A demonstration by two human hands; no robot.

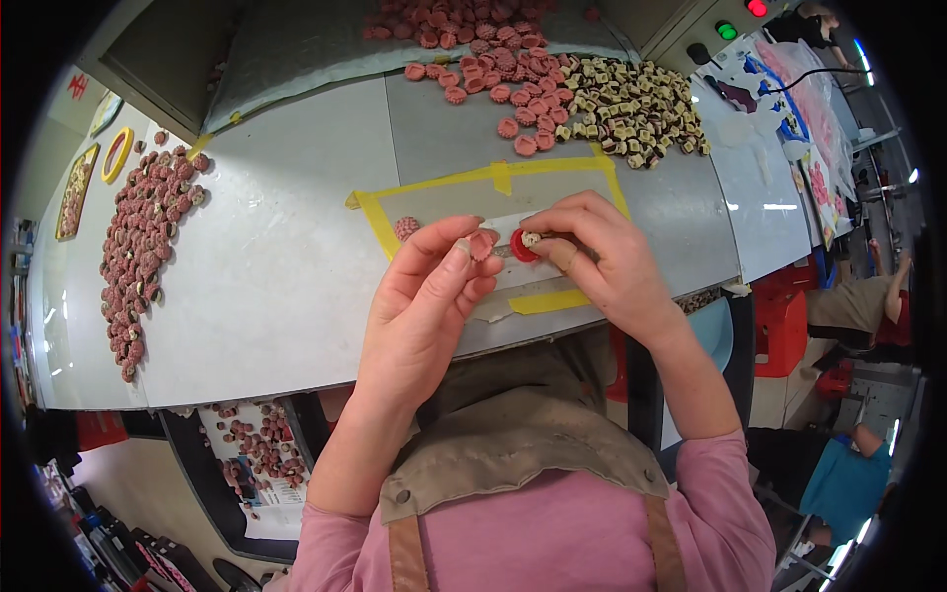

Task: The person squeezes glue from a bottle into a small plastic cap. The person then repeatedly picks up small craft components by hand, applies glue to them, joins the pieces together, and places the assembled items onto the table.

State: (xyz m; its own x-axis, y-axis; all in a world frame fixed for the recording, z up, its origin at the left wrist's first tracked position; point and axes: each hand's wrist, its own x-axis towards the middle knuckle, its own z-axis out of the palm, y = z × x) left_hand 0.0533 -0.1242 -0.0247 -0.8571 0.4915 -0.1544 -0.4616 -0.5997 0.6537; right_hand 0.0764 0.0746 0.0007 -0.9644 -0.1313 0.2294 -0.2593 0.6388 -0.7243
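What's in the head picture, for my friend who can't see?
A person's left hand holds a small pink scalloped piece; the right hand pinches a small cream piece. Beyond, pink pieces and cream-and-dark pieces lie heaped on a grey table.

A: State the illumination.
B: Bright. White streaks glare at the right end of the worktop (286, 306); a red lamp (757, 8) and a green lamp (727, 31) glow.
A: Distortion?
B: Straight edges curve toward a black rim; margins appear soft.

Site is a production workshop. Heaped small pink parts (508, 64) lie on the worktable (286, 266). Lit indicator lamps (727, 31) stand beyond it; a co-worker (843, 488) is to its right.
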